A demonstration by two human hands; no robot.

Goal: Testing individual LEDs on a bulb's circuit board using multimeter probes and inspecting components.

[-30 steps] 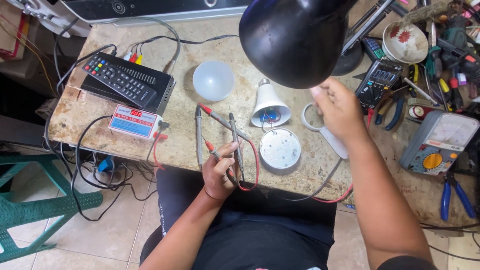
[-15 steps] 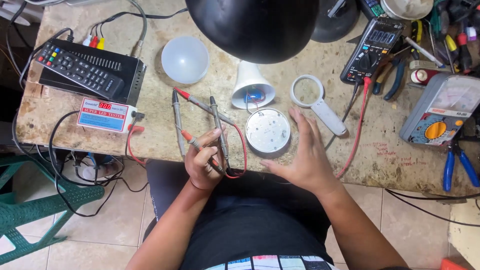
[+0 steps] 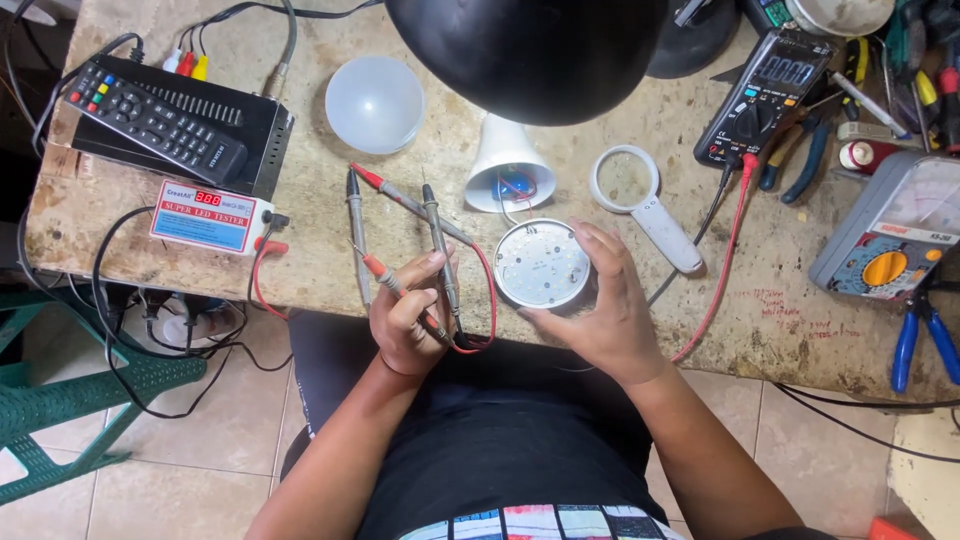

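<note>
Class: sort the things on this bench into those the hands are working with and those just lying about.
In hand: round LED board under right hand; test probes in left hand; small tester box.

Lying about: remote, magnifying glass, bulb dome, blue pliers.

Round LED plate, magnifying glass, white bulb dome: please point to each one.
Round LED plate [image 3: 540,265], head view, centre of its face.
Magnifying glass [image 3: 624,180], head view, middle of the lens.
White bulb dome [image 3: 375,104], head view, middle of the dome.
</note>
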